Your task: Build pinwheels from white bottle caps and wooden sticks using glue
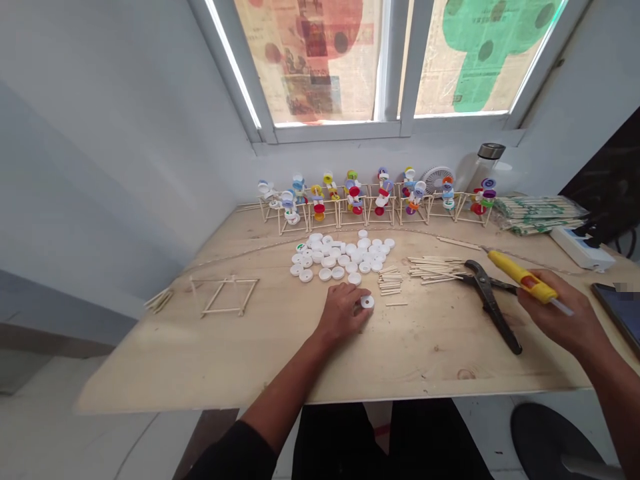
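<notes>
My left hand (345, 308) pinches a white bottle cap (367, 302) with a small dark hole at its middle, low over the tabletop. In my right hand (563, 313) is a yellow glue gun (523, 275), its nozzle pointing up and left and a clear glue stick poking from its back end. A heap of white bottle caps (345, 257) lies just beyond my left hand. Short cut sticks (390, 281) and one single stick (397, 305) rest to its right. Black-handled pliers (493, 310) lie left of my right hand, near longer sticks (435, 268).
Stick frames with coloured caps (354, 200) stand in a row along the wall. A bare stick frame (230, 297) sits on the left. Packaged sticks (537, 212), a power strip (583, 249), a bottle (487, 167), a small fan (439, 181) and a phone (620, 310) are at the right.
</notes>
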`<state>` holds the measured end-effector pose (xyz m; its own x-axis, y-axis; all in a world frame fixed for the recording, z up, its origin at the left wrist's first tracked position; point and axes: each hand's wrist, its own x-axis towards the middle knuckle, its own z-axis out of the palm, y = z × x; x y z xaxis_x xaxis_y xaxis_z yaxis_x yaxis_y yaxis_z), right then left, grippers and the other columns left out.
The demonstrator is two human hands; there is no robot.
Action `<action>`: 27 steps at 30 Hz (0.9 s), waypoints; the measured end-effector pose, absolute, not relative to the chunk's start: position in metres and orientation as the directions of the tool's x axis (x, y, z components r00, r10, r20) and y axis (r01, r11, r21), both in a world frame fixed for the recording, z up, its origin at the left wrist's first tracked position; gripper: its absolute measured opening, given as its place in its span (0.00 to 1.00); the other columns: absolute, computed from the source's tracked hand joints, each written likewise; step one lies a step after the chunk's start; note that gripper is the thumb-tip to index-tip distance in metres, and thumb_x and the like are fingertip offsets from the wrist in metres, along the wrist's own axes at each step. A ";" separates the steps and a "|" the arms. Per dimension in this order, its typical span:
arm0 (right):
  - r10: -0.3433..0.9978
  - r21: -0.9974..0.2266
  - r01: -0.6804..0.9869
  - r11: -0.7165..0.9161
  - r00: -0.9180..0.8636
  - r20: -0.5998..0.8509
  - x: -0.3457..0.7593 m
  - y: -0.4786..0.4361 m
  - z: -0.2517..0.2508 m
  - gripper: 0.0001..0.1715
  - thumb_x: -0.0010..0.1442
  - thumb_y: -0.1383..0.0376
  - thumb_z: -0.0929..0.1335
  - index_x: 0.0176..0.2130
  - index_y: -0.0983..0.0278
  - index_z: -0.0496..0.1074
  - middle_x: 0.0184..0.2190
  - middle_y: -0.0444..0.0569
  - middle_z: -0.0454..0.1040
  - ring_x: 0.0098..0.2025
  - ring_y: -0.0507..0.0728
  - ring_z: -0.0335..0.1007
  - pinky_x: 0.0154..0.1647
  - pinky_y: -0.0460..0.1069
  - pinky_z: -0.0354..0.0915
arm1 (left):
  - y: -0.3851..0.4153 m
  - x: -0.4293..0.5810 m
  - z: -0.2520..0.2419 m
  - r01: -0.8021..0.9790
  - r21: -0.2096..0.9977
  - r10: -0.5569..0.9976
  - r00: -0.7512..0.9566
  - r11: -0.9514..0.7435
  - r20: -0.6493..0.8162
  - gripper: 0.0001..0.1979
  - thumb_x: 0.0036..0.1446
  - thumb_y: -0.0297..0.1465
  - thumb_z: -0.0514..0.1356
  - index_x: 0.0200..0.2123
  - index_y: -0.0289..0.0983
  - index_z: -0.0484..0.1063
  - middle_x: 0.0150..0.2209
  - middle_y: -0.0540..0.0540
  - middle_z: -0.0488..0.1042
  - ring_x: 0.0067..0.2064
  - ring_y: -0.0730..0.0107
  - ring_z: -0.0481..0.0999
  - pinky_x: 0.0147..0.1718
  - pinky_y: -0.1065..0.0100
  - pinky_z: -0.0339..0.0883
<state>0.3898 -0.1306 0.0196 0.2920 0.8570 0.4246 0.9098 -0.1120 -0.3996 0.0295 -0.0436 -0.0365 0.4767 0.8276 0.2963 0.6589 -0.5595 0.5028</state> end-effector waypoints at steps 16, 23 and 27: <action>0.916 -0.894 0.362 0.266 0.194 0.351 0.243 -0.038 0.024 0.18 0.51 0.57 0.69 0.39 0.65 0.70 0.35 0.50 0.75 0.37 0.59 0.72 0.38 0.52 0.67 | -0.043 0.029 -0.035 0.685 0.515 0.855 0.455 -0.516 0.251 0.14 0.47 0.30 0.60 0.40 0.39 0.73 0.34 0.45 0.74 0.40 0.61 0.70 0.42 0.59 0.56; 0.974 -0.994 0.100 0.036 0.221 0.057 0.230 -0.039 0.010 0.21 0.45 0.53 0.72 0.35 0.66 0.73 0.32 0.51 0.76 0.36 0.59 0.71 0.37 0.52 0.65 | -0.042 0.023 -0.035 0.619 0.617 0.874 0.358 -0.486 0.329 0.11 0.51 0.32 0.58 0.40 0.38 0.72 0.30 0.47 0.74 0.35 0.65 0.71 0.39 0.61 0.61; 0.984 -0.998 -0.053 0.024 0.176 0.015 0.237 -0.037 0.007 0.21 0.45 0.54 0.72 0.35 0.65 0.72 0.31 0.50 0.75 0.33 0.57 0.70 0.35 0.50 0.64 | -0.040 0.020 -0.034 0.642 0.637 0.900 0.235 -0.427 0.367 0.08 0.54 0.31 0.54 0.34 0.38 0.72 0.31 0.47 0.75 0.33 0.66 0.71 0.36 0.62 0.63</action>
